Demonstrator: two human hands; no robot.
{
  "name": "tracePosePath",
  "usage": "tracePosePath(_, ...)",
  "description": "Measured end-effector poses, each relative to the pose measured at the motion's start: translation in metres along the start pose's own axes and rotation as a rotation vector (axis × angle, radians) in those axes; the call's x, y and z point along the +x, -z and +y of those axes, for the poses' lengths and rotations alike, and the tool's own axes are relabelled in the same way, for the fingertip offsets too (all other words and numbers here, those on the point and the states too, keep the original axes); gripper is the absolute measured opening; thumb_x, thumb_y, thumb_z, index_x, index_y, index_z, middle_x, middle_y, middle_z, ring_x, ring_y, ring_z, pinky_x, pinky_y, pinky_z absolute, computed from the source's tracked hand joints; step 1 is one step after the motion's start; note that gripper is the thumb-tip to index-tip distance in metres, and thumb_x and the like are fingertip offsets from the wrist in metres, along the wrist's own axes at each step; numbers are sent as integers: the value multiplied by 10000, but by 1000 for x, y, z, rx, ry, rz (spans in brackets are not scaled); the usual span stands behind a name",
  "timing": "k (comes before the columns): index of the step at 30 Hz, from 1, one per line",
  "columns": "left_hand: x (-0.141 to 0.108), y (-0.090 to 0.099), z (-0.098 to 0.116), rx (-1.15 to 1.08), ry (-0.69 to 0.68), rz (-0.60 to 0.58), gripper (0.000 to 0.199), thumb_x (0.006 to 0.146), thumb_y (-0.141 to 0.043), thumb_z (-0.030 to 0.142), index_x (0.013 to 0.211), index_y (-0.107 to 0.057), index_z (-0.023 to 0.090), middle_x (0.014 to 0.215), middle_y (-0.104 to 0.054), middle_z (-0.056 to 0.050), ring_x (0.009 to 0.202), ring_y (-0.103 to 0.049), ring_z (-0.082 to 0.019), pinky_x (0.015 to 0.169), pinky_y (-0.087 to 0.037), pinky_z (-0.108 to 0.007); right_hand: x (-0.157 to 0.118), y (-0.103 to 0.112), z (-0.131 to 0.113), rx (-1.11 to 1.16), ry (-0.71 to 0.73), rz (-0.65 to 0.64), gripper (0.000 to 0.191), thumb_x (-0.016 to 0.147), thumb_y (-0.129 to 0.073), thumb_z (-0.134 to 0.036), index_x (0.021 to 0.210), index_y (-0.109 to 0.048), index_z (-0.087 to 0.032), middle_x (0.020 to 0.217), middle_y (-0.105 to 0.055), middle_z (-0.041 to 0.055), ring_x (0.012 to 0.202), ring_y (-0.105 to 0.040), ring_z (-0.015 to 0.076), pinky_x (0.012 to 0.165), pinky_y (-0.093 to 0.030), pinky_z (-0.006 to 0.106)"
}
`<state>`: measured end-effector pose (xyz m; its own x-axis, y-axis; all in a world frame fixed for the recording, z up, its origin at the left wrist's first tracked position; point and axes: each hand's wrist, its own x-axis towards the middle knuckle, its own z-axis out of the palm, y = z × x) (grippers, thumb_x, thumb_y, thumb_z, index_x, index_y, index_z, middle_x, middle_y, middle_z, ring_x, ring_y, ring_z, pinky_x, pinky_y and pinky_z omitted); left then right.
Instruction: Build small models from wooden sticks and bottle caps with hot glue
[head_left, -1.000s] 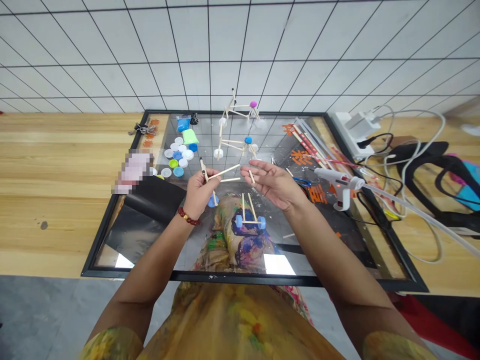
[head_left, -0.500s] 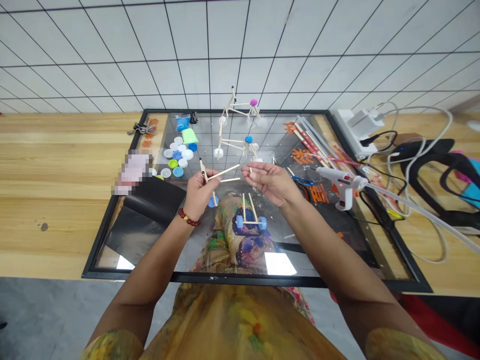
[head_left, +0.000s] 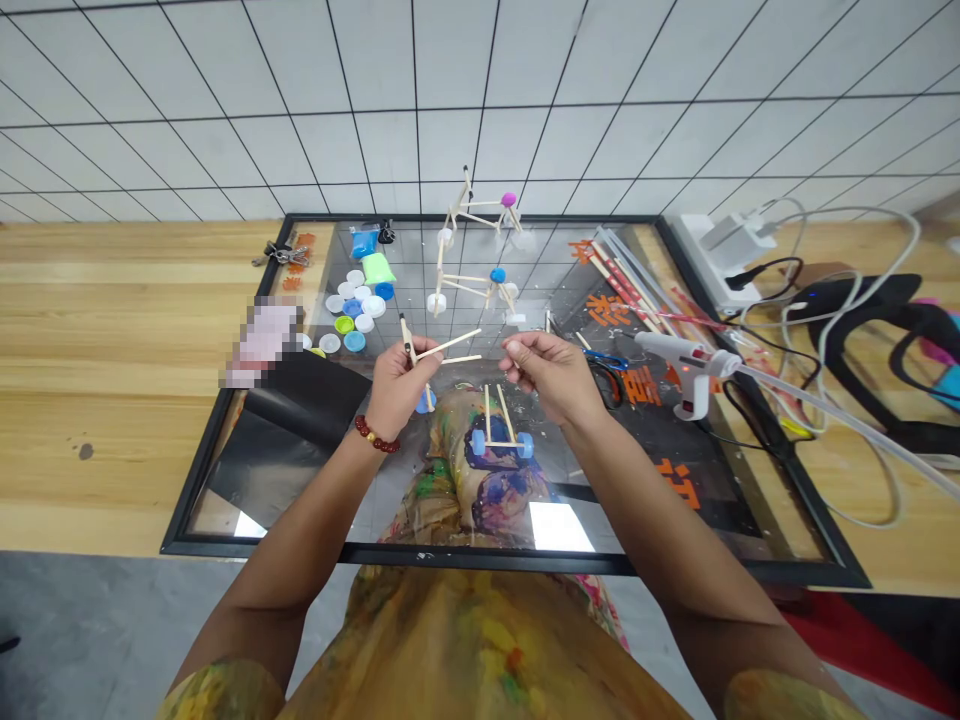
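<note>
The left fingers [head_left: 409,372] grip a stick frame [head_left: 448,345] held up off the glass, a blue cap [head_left: 426,402] at its lower end. The right fingers [head_left: 516,366] pinch closed just beside it; whether they hold anything, I cannot tell. The frame's long sticks end free, with no cap on them. Below the hands lies a stick chassis [head_left: 499,425] with blue wheels, and farther off stand two more stick frames [head_left: 463,280]. Loose bottle caps [head_left: 354,305] sit left, a glue gun [head_left: 694,365] right, on a black-framed glass board [head_left: 517,560]. Orange characters [head_left: 607,310] under the glass are unreadable, and no brand shows.
</note>
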<state>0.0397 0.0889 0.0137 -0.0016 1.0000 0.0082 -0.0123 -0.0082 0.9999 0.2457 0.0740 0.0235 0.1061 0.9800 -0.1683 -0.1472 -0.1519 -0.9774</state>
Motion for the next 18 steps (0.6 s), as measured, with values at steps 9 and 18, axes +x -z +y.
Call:
tracePosePath(9,-2,-2,-1,18,-4,-23,130,724,-744,303,768,-708,185,631,-552,25,587,-452,-101,565,-351,-232,-3,8,4,43,-54,-10,435,589,-903,-428,910,-709,-208,816,-738,31,721,-704,157,643,-589,293)
tracePosePath(18,-8,-7,1,12,-9,-22,135,735,-742,313,784,-710,191,617,-528,31,575,-420,-97,548,-327,-232,-12,5,9,-101,86,42,390,723,-813,-427,1031,-696,-218,780,-752,10,704,-717,163,723,-619,337)
